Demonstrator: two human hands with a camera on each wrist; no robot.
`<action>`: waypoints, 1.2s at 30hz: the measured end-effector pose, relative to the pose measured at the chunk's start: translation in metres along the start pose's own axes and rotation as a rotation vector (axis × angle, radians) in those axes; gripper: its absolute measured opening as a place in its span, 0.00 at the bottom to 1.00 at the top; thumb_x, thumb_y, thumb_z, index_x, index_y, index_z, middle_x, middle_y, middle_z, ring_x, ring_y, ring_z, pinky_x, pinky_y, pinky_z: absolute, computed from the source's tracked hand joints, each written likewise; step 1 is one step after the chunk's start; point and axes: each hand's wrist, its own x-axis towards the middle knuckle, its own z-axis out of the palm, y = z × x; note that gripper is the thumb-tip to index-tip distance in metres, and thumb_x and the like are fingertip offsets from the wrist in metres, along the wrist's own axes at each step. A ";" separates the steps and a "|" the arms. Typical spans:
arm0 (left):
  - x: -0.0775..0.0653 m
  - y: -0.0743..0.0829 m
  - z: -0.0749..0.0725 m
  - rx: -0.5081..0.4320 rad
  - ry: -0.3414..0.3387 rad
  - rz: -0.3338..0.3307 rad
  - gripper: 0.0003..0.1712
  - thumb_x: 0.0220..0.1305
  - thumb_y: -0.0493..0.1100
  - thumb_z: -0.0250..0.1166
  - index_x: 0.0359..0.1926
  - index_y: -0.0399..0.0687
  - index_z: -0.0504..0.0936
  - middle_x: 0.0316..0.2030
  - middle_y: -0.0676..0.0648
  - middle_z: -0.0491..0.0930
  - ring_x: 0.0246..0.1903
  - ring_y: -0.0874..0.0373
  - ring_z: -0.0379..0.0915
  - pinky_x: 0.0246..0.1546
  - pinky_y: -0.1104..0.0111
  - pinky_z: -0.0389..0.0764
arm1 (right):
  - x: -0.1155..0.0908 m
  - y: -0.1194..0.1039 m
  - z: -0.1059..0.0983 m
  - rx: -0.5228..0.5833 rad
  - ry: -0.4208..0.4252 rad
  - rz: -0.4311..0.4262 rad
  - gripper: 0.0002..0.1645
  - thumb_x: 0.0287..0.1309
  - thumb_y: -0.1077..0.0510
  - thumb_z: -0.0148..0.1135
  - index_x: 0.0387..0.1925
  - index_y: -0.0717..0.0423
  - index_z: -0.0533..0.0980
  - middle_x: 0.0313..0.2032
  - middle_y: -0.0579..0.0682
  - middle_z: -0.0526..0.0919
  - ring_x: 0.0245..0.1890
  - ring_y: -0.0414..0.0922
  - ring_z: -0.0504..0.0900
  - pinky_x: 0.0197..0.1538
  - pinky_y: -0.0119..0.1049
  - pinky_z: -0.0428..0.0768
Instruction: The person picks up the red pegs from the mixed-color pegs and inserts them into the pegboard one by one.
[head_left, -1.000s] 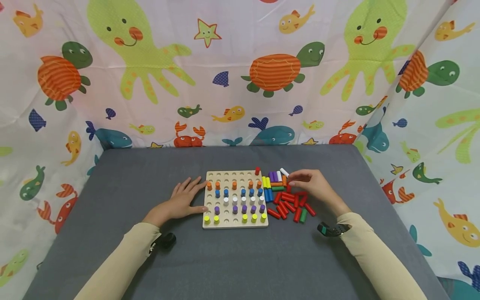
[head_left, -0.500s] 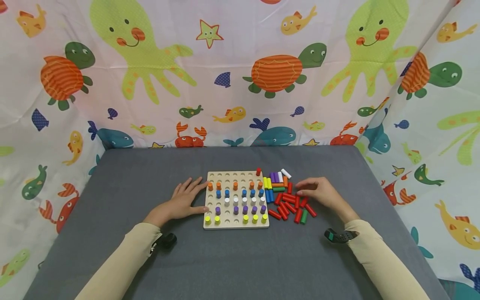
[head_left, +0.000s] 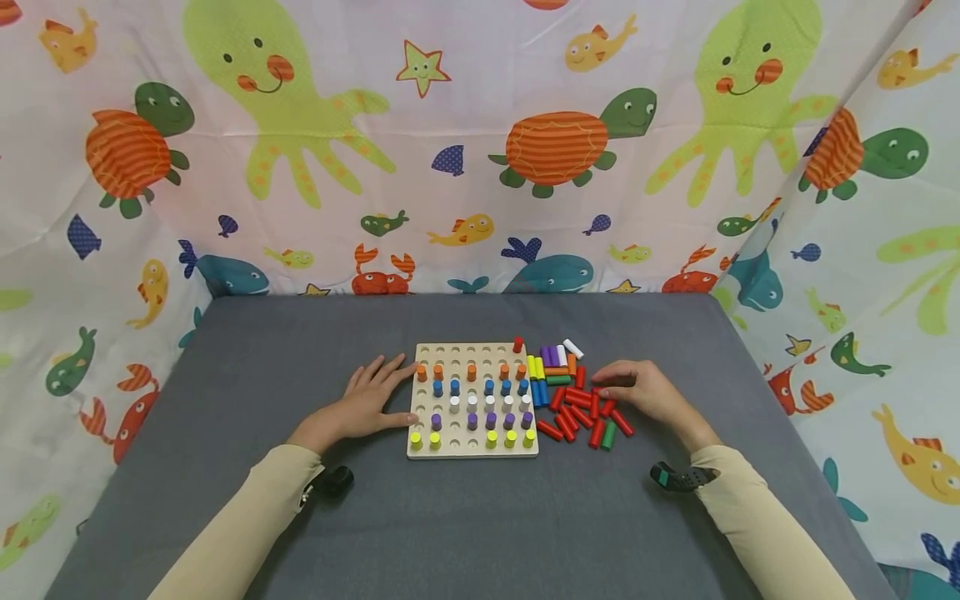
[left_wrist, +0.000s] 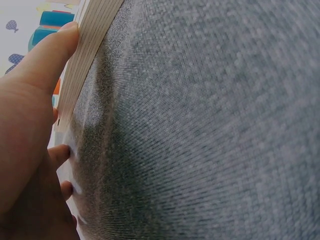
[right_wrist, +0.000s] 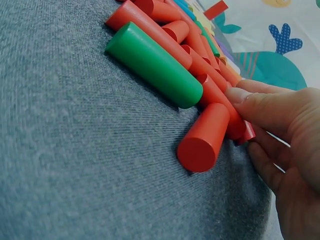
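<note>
My left hand [head_left: 360,404] lies with fingers spread at the left edge of the wooden pegboard [head_left: 472,455], fingertips and thumb touching it. Rows of orange, blue, white, purple and yellow pegs stand in the board, and one red peg [head_left: 517,344] stands at its far right corner. My right hand [head_left: 637,388] is at the right side of the pile of red pegs [head_left: 577,397]. In the right wrist view its thumb and fingers pinch a red peg [right_wrist: 248,133] among the others, which they partly hide. A green peg [right_wrist: 155,65] lies nearby.
Beside the board's right edge lie yellow [head_left: 536,367], blue [head_left: 539,392], purple [head_left: 550,357], white [head_left: 572,348] and orange pegs. Grey cloth [head_left: 465,525] covers the table. A curtain with sea animals [head_left: 465,192] hangs behind and at both sides.
My right hand has moved from beside the white peg down and slightly right to the red pile, then nearly stopped there. The left hand has kept its place on the board.
</note>
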 end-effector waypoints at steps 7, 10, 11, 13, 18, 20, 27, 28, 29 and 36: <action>-0.001 0.003 -0.002 -0.005 0.007 0.011 0.52 0.61 0.67 0.65 0.79 0.58 0.51 0.79 0.40 0.44 0.78 0.33 0.33 0.72 0.33 0.38 | 0.000 0.000 0.003 -0.007 0.013 -0.010 0.13 0.56 0.58 0.72 0.45 0.50 0.86 0.45 0.51 0.87 0.42 0.39 0.83 0.44 0.24 0.80; -0.001 0.003 -0.002 -0.008 0.007 0.012 0.52 0.61 0.66 0.65 0.79 0.58 0.51 0.79 0.40 0.44 0.78 0.33 0.33 0.72 0.33 0.38 | 0.002 -0.001 0.004 -0.044 0.019 -0.021 0.13 0.56 0.58 0.72 0.45 0.50 0.86 0.43 0.50 0.86 0.41 0.39 0.82 0.43 0.25 0.79; -0.001 0.003 -0.002 -0.009 0.007 0.012 0.52 0.61 0.66 0.65 0.79 0.58 0.51 0.79 0.40 0.44 0.78 0.33 0.33 0.72 0.33 0.38 | 0.003 -0.001 0.004 -0.057 0.020 -0.024 0.13 0.56 0.58 0.72 0.45 0.50 0.86 0.43 0.50 0.86 0.41 0.39 0.82 0.42 0.25 0.79; -0.001 0.002 -0.001 -0.009 0.007 0.011 0.53 0.60 0.67 0.65 0.79 0.58 0.51 0.79 0.40 0.44 0.78 0.33 0.33 0.72 0.33 0.38 | 0.004 -0.002 0.005 -0.073 0.022 -0.017 0.13 0.56 0.57 0.72 0.44 0.49 0.87 0.42 0.49 0.86 0.39 0.38 0.81 0.42 0.25 0.79; 0.000 0.000 0.000 -0.007 0.003 0.008 0.53 0.60 0.68 0.64 0.79 0.60 0.51 0.80 0.41 0.43 0.78 0.34 0.32 0.73 0.34 0.37 | 0.005 -0.004 0.005 -0.091 0.015 -0.009 0.13 0.56 0.56 0.72 0.44 0.51 0.87 0.41 0.50 0.86 0.37 0.35 0.80 0.40 0.25 0.79; 0.000 0.000 0.000 -0.007 0.000 0.007 0.53 0.60 0.68 0.64 0.79 0.60 0.50 0.80 0.42 0.43 0.78 0.34 0.32 0.73 0.34 0.37 | 0.005 -0.004 0.005 -0.097 0.014 -0.006 0.12 0.56 0.57 0.72 0.44 0.51 0.87 0.40 0.49 0.86 0.36 0.34 0.79 0.39 0.25 0.78; 0.000 0.000 0.000 -0.010 -0.005 0.007 0.53 0.60 0.68 0.64 0.79 0.60 0.50 0.80 0.42 0.42 0.78 0.34 0.31 0.73 0.34 0.37 | 0.006 -0.007 0.003 -0.099 0.007 0.006 0.12 0.56 0.57 0.72 0.44 0.50 0.87 0.40 0.49 0.86 0.35 0.36 0.79 0.39 0.26 0.79; 0.000 0.000 0.000 -0.009 -0.005 0.008 0.53 0.60 0.68 0.64 0.79 0.60 0.50 0.80 0.42 0.42 0.78 0.34 0.31 0.73 0.34 0.37 | 0.007 -0.008 0.002 -0.100 0.007 0.015 0.12 0.57 0.56 0.72 0.44 0.49 0.87 0.40 0.48 0.86 0.36 0.37 0.79 0.40 0.26 0.79; 0.000 0.000 0.000 -0.008 -0.005 0.009 0.53 0.60 0.68 0.64 0.79 0.60 0.50 0.80 0.42 0.43 0.78 0.34 0.31 0.73 0.34 0.37 | 0.007 -0.009 0.002 -0.098 0.006 0.021 0.12 0.57 0.56 0.72 0.44 0.49 0.86 0.40 0.48 0.86 0.36 0.38 0.79 0.40 0.26 0.79; 0.001 -0.001 0.002 -0.011 0.001 0.010 0.53 0.60 0.68 0.64 0.79 0.59 0.50 0.80 0.41 0.43 0.78 0.33 0.31 0.73 0.34 0.36 | 0.015 -0.021 -0.002 -0.115 0.003 0.020 0.12 0.57 0.55 0.71 0.44 0.47 0.86 0.39 0.46 0.86 0.37 0.43 0.80 0.41 0.28 0.80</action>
